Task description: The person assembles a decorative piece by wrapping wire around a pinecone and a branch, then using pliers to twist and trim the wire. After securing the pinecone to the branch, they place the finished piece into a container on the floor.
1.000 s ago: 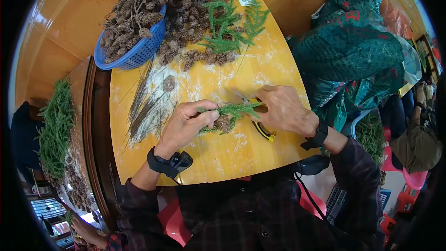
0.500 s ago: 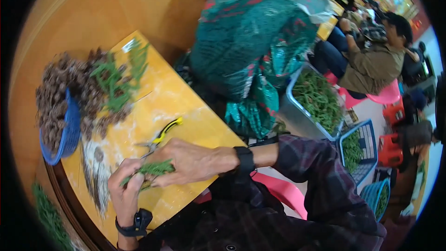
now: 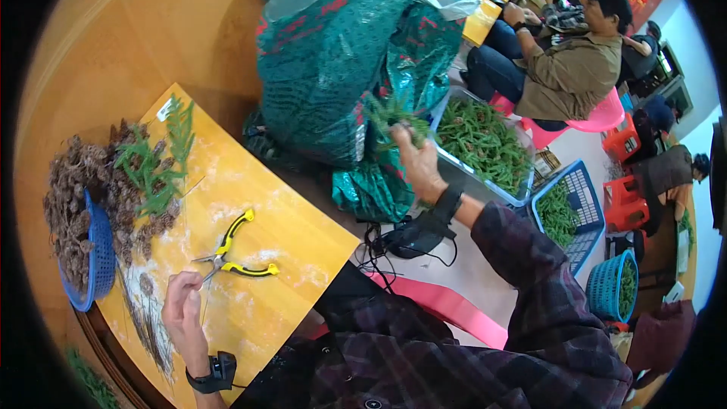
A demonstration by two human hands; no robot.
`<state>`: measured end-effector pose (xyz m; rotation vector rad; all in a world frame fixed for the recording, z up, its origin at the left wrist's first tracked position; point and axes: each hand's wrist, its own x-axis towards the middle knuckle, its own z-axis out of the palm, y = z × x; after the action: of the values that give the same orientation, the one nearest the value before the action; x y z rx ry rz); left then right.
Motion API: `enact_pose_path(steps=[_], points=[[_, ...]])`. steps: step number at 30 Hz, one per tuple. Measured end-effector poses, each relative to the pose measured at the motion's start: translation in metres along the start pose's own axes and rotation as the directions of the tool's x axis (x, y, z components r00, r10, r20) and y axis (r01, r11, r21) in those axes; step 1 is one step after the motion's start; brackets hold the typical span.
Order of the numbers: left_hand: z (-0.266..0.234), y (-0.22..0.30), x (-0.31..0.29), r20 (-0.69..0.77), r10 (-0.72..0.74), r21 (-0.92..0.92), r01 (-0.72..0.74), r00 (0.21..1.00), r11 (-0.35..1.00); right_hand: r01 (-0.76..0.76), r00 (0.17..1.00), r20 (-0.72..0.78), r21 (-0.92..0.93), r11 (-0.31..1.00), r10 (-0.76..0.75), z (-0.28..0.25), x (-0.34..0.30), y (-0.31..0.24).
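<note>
My right hand (image 3: 421, 168) is stretched out past the table's right edge, its fingers closed round a green artificial pine sprig (image 3: 394, 115). Behind that sprig stands a big green plastic bag. My left hand (image 3: 184, 314) is over the table's near left part with its fingers curled in; a thin line shows by the fingertips, but I cannot make out what they hold. Just beyond that hand lies a pair of pliers (image 3: 219, 260) with yellow and black handles, spread apart. Thin dark wires (image 3: 144, 318) lie to the left of the hand.
Pine cones (image 3: 72, 212) fill a blue basket (image 3: 102, 257) and spill onto the yellow table (image 3: 295, 212); green sprigs (image 3: 148, 178) lie on them. Right of the green bag (image 3: 318, 68) stand a bin of greenery (image 3: 485, 144) and blue baskets (image 3: 591, 216). A seated person (image 3: 572, 68) is beyond.
My right hand has left the left hand and swung right, off the table, carrying the sprig. The pliers, partly covered before, now show whole. The whole view has shifted somewhat.
</note>
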<state>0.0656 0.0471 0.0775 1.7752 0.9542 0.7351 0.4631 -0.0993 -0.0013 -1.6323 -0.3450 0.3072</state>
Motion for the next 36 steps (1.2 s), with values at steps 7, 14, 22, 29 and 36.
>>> enact_pose_path(steps=[7, 14, 22, 29, 36], points=[[0.0, -0.01, 0.003, 0.02, -0.01, 0.017, 0.01, 1.0, 1.0, -0.267, 0.883, -0.394, 0.025, 0.963, 0.255, -0.201, 0.068, 0.113], [0.006, -0.013, 0.0, -0.053, -0.059, -0.049, 0.056, 0.997, 0.997, -0.348, 0.938, 0.003, -0.01, 0.938, 0.348, -0.093, 0.039, 0.108], [-0.024, -0.025, -0.006, -0.117, -0.118, 0.033, 0.123, 0.986, 0.992, 0.55, 0.544, 0.76, -0.005, 0.835, -0.355, 0.115, -0.056, -0.063], [-0.066, -0.041, 0.029, -0.238, -0.025, 0.207, 0.076, 0.971, 0.975, 0.808, 0.228, 0.892, 0.052, 0.588, -0.391, 0.209, -0.078, -0.043], [-0.096, -0.073, 0.083, -0.321, 0.112, 0.27, -0.023, 0.94, 0.963, 0.785, 0.204, 0.927, 0.039, 0.619, -0.316, 0.217, -0.065, -0.042]])
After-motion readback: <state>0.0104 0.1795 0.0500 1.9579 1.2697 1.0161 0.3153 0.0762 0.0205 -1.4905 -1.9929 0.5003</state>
